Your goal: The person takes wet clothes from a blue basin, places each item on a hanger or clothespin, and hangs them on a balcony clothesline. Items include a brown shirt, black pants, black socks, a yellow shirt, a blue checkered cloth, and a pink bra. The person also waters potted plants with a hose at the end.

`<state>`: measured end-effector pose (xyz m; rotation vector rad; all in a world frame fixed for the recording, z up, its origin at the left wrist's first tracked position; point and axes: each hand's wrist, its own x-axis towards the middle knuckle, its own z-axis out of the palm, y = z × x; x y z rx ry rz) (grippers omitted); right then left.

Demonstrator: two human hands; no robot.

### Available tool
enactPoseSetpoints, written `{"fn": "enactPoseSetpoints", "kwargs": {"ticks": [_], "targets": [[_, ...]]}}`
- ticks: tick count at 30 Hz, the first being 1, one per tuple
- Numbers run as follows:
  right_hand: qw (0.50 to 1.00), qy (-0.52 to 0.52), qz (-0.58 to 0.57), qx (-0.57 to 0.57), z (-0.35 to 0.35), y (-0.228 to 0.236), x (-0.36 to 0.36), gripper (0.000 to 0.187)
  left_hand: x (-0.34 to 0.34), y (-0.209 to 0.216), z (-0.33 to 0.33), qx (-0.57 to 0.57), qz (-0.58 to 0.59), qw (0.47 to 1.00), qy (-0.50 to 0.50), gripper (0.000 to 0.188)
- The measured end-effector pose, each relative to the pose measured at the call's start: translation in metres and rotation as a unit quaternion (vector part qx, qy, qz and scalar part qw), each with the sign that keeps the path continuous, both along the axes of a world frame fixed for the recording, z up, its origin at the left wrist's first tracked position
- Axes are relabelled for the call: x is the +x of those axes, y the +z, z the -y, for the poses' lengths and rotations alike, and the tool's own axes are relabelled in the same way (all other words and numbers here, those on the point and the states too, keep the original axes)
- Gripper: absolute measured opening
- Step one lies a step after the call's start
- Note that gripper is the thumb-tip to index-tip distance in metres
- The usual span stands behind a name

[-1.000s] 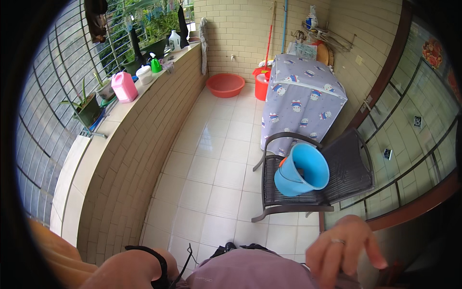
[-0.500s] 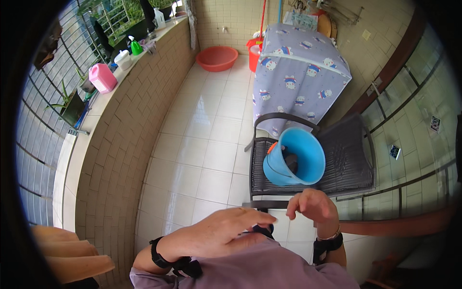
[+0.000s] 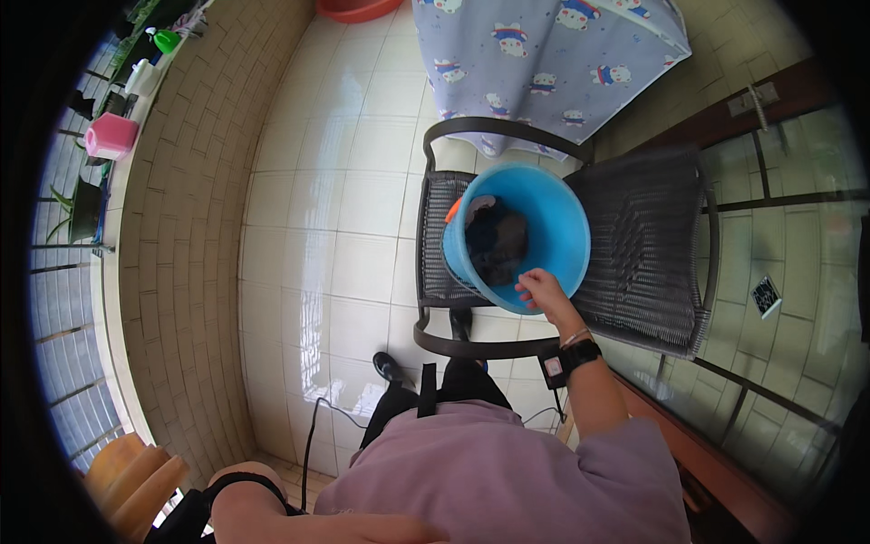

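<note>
A light blue bucket (image 3: 566, 218) stands on a dark woven armchair (image 3: 634, 245), its mouth tilted toward me. Dark cloth (image 3: 498, 245) lies bunched inside it, with a greyish piece at the top. My right hand (image 3: 544, 295) reaches over the near rim into the bucket's mouth. Its fingers are loosely bent, with nothing visible in them, and they stay apart from the cloth. At the lower edge, in front of my shirt, my left hand (image 3: 372, 528) is mostly cut off and its fingers are blurred.
A patterned cloth cover (image 3: 544, 72) hangs behind the chair. Left, a brick ledge (image 3: 181, 181) carries a pink jug (image 3: 111, 136), a white container (image 3: 142, 78) and a green spray bottle (image 3: 165, 40). A red basin (image 3: 358, 7) lies far off. A black cable (image 3: 313, 435) hangs beside me.
My right hand has moved forward to the bucket's mouth, and my left hand has dropped back to the lower edge. The view has tipped downward, showing more of the bucket's inside and my boots.
</note>
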<state>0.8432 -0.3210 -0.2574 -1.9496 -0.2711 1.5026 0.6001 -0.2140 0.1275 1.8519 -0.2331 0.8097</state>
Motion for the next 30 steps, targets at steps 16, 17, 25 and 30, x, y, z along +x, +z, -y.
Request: {"fn": "enactPoseSetpoints", "kwargs": {"ticks": [16,17,25,30], "targets": [[0.904,0.404,0.141,-0.012,-0.128,-0.139,-0.007,0.04,-0.115,-0.239,-0.023,-0.458,-0.565,0.606,0.321,0.032],[0.883,0.442,0.159,-0.011,-0.129,-0.142,-0.007,0.04,-0.128,-0.252,-0.014,-0.468,-0.566,0.598,0.322,0.032],[0.918,0.315,0.235,0.045,-0.124,-0.194,-0.003,0.037,-0.152,-0.296,0.009,-0.496,-0.597,0.55,0.308,0.033],[0.958,0.148,0.209,0.129,-0.111,-0.14,0.035,0.03,-0.132,-0.291,-0.007,-0.459,-0.587,0.6,0.29,0.034]]}}
